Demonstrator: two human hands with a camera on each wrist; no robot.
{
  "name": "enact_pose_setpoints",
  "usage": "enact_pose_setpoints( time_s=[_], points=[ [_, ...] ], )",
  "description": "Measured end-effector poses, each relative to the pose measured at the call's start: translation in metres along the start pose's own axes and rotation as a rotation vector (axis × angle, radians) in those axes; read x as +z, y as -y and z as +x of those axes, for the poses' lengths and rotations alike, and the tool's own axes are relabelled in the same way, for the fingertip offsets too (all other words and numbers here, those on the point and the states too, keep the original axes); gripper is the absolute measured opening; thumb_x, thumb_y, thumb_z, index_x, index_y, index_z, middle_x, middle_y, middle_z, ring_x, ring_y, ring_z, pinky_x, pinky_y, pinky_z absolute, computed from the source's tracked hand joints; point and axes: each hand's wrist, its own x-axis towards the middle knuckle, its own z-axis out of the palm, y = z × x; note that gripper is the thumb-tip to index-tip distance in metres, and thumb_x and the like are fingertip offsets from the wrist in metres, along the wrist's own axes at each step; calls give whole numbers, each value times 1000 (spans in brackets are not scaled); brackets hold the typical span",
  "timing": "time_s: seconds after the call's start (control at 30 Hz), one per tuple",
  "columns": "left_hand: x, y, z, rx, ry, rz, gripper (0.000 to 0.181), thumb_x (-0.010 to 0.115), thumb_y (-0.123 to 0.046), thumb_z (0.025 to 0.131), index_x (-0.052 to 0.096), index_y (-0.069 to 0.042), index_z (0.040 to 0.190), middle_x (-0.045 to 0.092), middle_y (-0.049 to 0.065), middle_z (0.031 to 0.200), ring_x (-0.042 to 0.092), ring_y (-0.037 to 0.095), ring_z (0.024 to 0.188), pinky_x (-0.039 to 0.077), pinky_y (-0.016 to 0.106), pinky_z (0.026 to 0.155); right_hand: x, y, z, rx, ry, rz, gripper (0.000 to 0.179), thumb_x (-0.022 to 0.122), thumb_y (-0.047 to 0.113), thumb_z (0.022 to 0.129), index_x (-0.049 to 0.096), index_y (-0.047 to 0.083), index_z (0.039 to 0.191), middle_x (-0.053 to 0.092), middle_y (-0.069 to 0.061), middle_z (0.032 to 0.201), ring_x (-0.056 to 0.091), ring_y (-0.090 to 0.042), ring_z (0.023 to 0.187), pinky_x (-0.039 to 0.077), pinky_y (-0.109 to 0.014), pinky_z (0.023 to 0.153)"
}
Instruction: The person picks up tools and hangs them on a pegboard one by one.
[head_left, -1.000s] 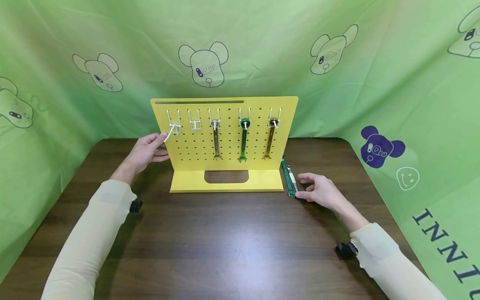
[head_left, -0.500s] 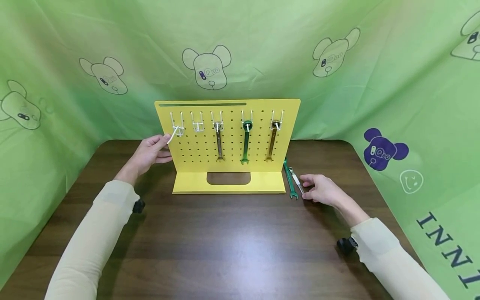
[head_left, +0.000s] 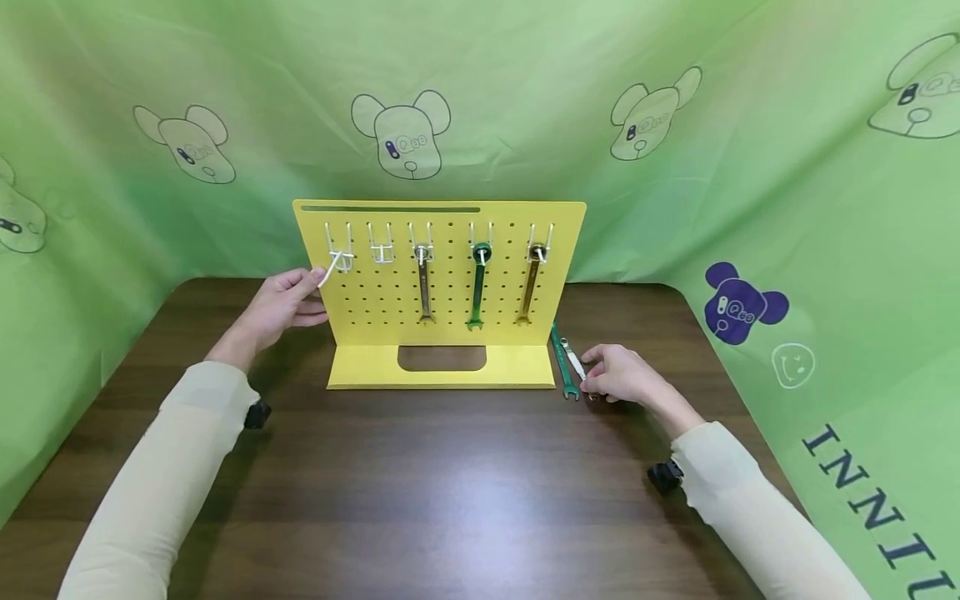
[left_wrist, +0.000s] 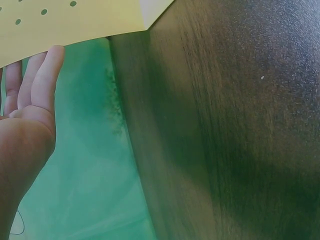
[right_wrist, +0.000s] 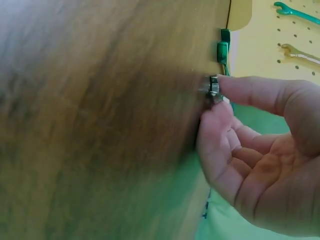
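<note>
A yellow pegboard stand (head_left: 363, 292) stands upright on the table. My left hand (head_left: 277, 308) grips its left edge, thumb in front beside a white hook (head_left: 332, 271) and fingers behind. The left wrist view has those fingers (left_wrist: 45, 85) reaching behind the board. To the right of the stand, my right hand (head_left: 622, 373) pinches a silver combination wrench (head_left: 573, 358) near its open end. In the right wrist view the thumb and index finger lie on either side of the silver wrench (right_wrist: 215, 87). A green wrench (head_left: 562, 367) lies just left of it.
Three wrenches hang on the board's hooks: a silver one (head_left: 424, 287), a green one (head_left: 478, 287) and a bronze-coloured one (head_left: 529, 287). Another white hook (head_left: 382, 250) holds nothing. A green printed curtain (head_left: 510, 125) surrounds the brown wooden table (head_left: 360, 492).
The silver wrench's lower end has moved slightly right and toward me, away from the green wrench, with my right hand on it. My left hand keeps its hold. The head view has shifted.
</note>
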Motion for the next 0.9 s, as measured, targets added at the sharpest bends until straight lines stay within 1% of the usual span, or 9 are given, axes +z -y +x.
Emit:
enact_pose_setpoints(
  time_s=[0.1,0.2,0.37,0.5,0.6,0.7,0.8,0.9],
  points=[
    [-3,0,-2,-1,0,-1,41,59,-46,100,62,-5,102,66,5,105,74,18,92,57,44,94,4,-1,2,18,7,79,36,72,4,85,62,-8,117,67,-11,92,65,-17,68,63,-32,56],
    [-1,0,-1,-1,15,-8,41,59,-46,100,63,-5,105,66,5,109,74,19,95,55,46,97,3,-5,2,31,24,129,29,70,2,85,63,-8,111,63,-9,89,62,-17,66,63,-33,55],
    [0,0,0,4,11,-6,40,59,-46,100,64,-7,107,65,7,109,74,19,95,55,47,97,-1,-12,4,2,67,200,31,71,3,89,60,-9,116,63,-9,90,61,-17,70,63,-34,58],
    [-1,0,0,6,7,2,41,59,-47,100,63,-6,105,66,8,108,74,18,94,55,47,97,-2,-13,4,-12,90,236,36,70,4,91,57,-11,121,63,-11,94,62,-18,74,63,-35,60],
    [-1,1,1,4,12,3,42,59,-47,100,62,-5,103,66,7,106,74,19,95,55,46,97,-4,-12,3,-18,84,247,43,68,4,94,53,-14,130,63,-14,98,62,-18,78,64,-35,61],
    [-1,1,2,-2,16,-3,41,60,-46,100,62,-6,103,66,7,106,74,19,95,56,46,96,-6,-8,-1,-26,66,262,46,66,3,96,50,-15,135,62,-16,102,62,-19,79,65,-34,63],
    [-1,0,2,-4,12,-3,40,59,-46,101,63,-7,104,65,6,105,74,19,94,56,45,95,-8,0,-6,-60,58,268,42,66,3,97,52,-14,133,60,-17,105,62,-20,79,65,-35,65],
    [-2,0,1,-3,7,-1,41,59,-46,101,62,-5,103,66,7,104,74,19,94,56,45,95,-10,11,-8,-103,84,291,37,67,5,97,56,-11,129,60,-17,105,63,-20,79,65,-35,66]
  ],
)
